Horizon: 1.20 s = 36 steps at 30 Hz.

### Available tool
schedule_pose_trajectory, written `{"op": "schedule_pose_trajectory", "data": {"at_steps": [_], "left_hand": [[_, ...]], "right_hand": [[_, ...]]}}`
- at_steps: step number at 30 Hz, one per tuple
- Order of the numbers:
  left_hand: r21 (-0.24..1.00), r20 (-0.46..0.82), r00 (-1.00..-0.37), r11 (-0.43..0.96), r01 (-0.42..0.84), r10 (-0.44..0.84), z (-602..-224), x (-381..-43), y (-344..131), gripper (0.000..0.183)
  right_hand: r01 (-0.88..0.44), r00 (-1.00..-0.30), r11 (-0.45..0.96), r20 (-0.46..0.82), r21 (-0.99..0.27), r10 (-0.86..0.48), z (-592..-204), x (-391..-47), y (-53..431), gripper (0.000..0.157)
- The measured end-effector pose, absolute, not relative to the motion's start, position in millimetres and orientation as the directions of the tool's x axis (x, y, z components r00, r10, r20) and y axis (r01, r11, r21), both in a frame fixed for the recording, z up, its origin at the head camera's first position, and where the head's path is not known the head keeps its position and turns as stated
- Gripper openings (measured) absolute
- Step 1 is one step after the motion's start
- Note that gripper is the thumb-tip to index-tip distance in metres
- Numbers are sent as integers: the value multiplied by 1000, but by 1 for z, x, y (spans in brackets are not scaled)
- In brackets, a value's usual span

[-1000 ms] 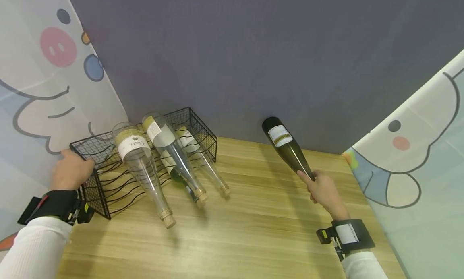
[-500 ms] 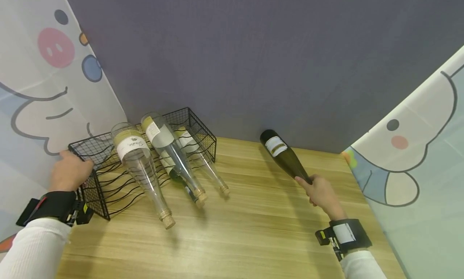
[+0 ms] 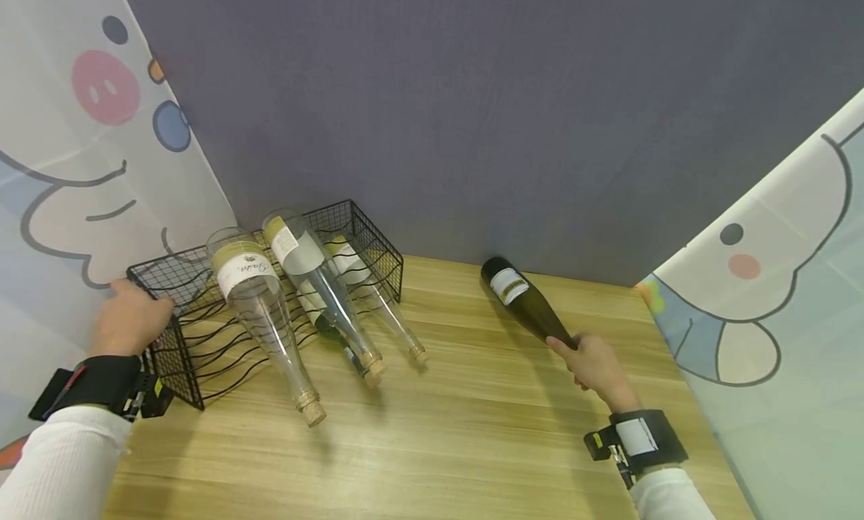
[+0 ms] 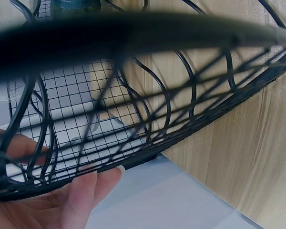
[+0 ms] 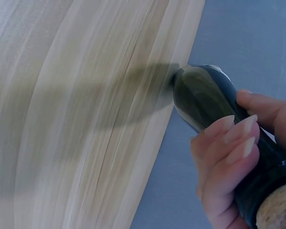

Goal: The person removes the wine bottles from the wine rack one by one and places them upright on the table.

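Observation:
In the head view my right hand (image 3: 597,366) grips a dark green wine bottle (image 3: 533,308) round its neck. The bottle slants, its white-labelled base pointing to the back and low over the wooden table. The right wrist view shows curled fingers on the neck beside the bottle's cork (image 5: 279,210). My left hand (image 3: 131,317) holds the left end of a black wire bottle rack (image 3: 177,362), thumb and fingers on either side of its mesh. Lying across the rack are clear corked bottles, one at left (image 3: 253,280), one in the middle (image 3: 304,261), one at right (image 3: 394,321).
A green bottle (image 3: 327,327) lies lower in the rack, partly hidden under the middle clear bottle. The wooden table (image 3: 439,445) meets a grey back wall (image 3: 472,115). Cartoon-printed curtains (image 3: 61,227) stand on both sides.
The dark bottle's base has come down toward the table and slightly left, with my right hand shifting a little nearer. My left hand and the rack stay where they were.

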<state>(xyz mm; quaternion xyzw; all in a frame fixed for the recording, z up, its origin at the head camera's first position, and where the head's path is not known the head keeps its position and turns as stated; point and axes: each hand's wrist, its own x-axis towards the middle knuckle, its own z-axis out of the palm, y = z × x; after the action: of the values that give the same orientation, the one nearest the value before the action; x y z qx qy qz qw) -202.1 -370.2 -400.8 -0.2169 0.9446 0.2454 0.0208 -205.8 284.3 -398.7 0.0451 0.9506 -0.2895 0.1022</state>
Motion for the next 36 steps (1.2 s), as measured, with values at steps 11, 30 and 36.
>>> {"op": "schedule_pose_trajectory", "data": {"at_steps": [11, 30, 36], "left_hand": [[447, -148, -905, 789, -421, -399, -401, -202, -368, 84], [445, -158, -904, 789, -423, -396, -402, -204, -366, 86], [455, -158, -904, 784, -423, -397, -401, -204, -368, 83]], "right_hand": [[174, -963, 803, -269, -571, 18, -397, -205, 285, 41], [202, -888, 750, -441, -629, -130, -366, -201, 283, 33], [157, -877, 756, -442, -635, -189, -355, -203, 286, 47]]}}
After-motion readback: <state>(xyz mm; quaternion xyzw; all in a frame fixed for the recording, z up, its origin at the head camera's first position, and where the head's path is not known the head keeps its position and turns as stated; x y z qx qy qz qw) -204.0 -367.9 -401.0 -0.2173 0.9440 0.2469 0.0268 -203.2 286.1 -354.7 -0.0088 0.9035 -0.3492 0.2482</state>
